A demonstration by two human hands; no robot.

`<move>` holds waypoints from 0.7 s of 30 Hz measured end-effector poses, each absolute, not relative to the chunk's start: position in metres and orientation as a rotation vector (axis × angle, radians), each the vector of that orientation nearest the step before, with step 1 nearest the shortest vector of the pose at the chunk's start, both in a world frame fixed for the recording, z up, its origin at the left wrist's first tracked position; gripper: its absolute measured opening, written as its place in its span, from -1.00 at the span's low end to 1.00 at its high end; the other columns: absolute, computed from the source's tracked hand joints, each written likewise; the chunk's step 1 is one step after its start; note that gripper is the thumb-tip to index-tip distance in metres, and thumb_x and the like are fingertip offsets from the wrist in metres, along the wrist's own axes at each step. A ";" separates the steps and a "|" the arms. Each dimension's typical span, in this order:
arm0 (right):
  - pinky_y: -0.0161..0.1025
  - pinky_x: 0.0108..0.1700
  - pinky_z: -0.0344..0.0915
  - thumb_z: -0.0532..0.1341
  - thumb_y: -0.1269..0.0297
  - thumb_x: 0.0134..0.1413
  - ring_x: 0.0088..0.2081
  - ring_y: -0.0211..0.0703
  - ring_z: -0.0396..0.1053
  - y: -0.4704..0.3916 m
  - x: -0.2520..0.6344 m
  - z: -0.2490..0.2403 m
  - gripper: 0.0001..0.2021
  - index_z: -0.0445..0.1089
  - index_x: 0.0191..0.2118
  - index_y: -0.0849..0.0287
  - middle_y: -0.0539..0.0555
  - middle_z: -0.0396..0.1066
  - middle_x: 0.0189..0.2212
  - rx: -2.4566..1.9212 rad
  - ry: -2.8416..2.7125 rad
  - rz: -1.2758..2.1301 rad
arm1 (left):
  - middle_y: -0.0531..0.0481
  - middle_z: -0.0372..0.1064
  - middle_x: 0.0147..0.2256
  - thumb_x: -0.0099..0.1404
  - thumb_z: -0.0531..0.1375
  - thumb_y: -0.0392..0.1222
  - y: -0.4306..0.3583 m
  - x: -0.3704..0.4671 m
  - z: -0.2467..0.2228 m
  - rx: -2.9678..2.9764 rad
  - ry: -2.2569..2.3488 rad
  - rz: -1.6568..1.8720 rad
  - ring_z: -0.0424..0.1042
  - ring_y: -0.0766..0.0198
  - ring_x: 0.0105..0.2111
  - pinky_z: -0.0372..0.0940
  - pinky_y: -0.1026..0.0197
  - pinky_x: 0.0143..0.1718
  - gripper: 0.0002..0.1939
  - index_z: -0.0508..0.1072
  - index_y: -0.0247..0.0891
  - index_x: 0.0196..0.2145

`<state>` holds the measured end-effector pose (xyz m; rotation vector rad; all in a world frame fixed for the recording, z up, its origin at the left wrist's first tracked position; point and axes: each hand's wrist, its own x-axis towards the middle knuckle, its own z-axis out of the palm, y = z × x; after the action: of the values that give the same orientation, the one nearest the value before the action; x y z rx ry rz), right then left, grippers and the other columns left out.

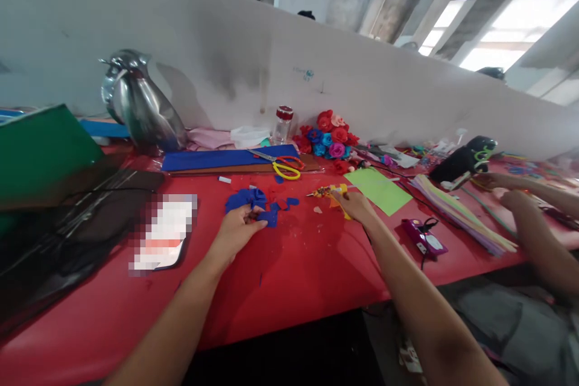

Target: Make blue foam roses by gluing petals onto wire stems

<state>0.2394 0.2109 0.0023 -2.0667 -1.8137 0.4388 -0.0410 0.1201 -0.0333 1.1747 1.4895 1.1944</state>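
My left hand [237,232] pinches a small piece of blue crepe paper [269,218]. A bunched blue paper flower [246,198] shows just beyond its fingers; whether the hand grips that too is partly hidden. To the right, my right hand [356,205] is closed around a yellow hot glue gun [326,191], whose nozzle points left towards the paper. Red and blue paper scraps [284,202] lie between the two hands. Scissors [283,166] with red and yellow handles rest behind them on a folded blue sheet [203,160].
Along the wall stand a steel jug [147,102], a glass jar [283,126] and a bunch of paper roses [332,136]. A phone [167,235] lies at left. Rightward are a green sheet [377,189], a purple power strip [423,236], coloured stems [461,211] and another person's arms [534,217].
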 end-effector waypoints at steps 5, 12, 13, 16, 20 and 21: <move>-0.06 -0.03 0.19 0.18 0.17 0.14 -0.11 0.07 0.38 0.182 0.199 0.010 -0.77 0.51 -0.36 0.18 0.27 0.51 -0.25 -1.814 -1.957 0.211 | 0.01 0.46 -0.38 -0.09 0.28 -0.26 0.122 -0.041 -0.031 1.207 1.498 1.280 0.41 0.23 -0.39 0.28 0.21 -0.33 -0.74 0.44 -0.22 -0.35; -0.15 -0.07 0.20 0.24 0.32 -0.02 -0.07 0.04 0.37 0.166 0.110 0.012 -0.83 0.51 -0.26 0.20 0.18 0.51 -0.19 -1.110 -2.620 0.424 | 0.11 0.40 -0.52 0.01 0.24 -0.26 0.115 -0.043 -0.024 1.541 1.685 1.183 0.33 0.28 -0.56 0.19 0.26 -0.48 -0.81 0.36 -0.15 -0.36; -0.17 -0.11 0.20 0.23 0.31 -0.02 -0.09 0.05 0.37 0.168 0.106 0.012 -0.84 0.51 -0.30 0.20 0.18 0.51 -0.22 -1.158 -2.646 0.410 | 0.12 0.40 -0.53 0.01 0.25 -0.26 0.115 -0.042 -0.024 1.542 1.685 1.191 0.34 0.28 -0.56 0.18 0.27 -0.49 -0.79 0.36 -0.15 -0.34; -0.22 -0.22 0.18 0.22 0.32 -0.03 -0.18 0.01 0.41 0.176 0.103 0.012 -0.86 0.53 -0.37 0.17 0.14 0.54 -0.32 -1.237 -2.633 0.475 | 0.11 0.44 -0.49 0.01 0.26 -0.24 0.117 -0.042 -0.029 1.485 1.631 1.230 0.38 0.26 -0.53 0.20 0.27 -0.47 -0.75 0.34 -0.15 -0.31; -0.28 -0.30 0.17 0.23 0.39 -0.10 -0.33 -0.12 0.43 0.187 0.107 0.006 -0.88 0.54 -0.45 0.18 0.07 0.54 -0.44 -1.197 -2.388 0.771 | 0.05 0.46 -0.38 -0.05 0.33 -0.18 0.122 -0.041 -0.040 1.361 1.538 1.312 0.43 0.22 -0.40 0.25 0.25 -0.37 -0.60 0.32 -0.18 -0.23; -0.29 -0.30 0.17 0.23 0.39 -0.10 -0.35 -0.15 0.42 0.190 0.108 0.003 -0.88 0.54 -0.46 0.18 0.05 0.54 -0.46 -1.175 -2.258 0.862 | 0.05 0.43 -0.38 -0.03 0.33 -0.14 0.123 -0.041 -0.041 1.316 1.539 1.345 0.42 0.23 -0.39 0.25 0.25 -0.36 -0.59 0.32 -0.18 -0.21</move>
<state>0.1085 0.1902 0.0034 -1.1745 -2.2581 0.8621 -0.0414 0.1227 -0.0406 1.3158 1.5390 1.3448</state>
